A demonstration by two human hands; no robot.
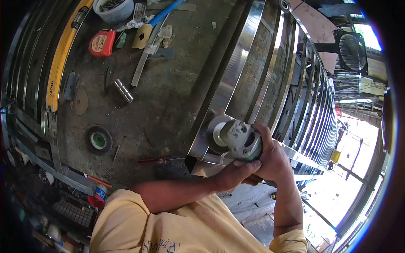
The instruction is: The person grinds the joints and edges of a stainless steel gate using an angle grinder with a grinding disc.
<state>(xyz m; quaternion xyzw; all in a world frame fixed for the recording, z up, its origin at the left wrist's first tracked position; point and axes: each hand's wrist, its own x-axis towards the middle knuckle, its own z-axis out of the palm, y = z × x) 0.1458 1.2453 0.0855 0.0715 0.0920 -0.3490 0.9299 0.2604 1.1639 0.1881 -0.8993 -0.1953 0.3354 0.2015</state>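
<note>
An angle grinder (241,138) with a grey metal head is held in both hands. My right hand (275,159) is wrapped round its body from the right. My left hand (239,173) closes on it from below, thumb against the body and close to my right hand. The grinder's round disc (214,134) lies over the corner of a shiny metal frame (231,80), seemingly against it; the exact contact is hidden. A screwdriver (158,160) with a red handle lies left of that corner, its shaft pointing toward the frame.
On the dark work surface (168,97) lie a red tape measure (101,43), a metal cylinder (123,90), a wheel with a green centre (99,140), a thin disc (79,102) and a yellow level (61,63). A white tub (113,12) stands at the top; barred metalwork extends right.
</note>
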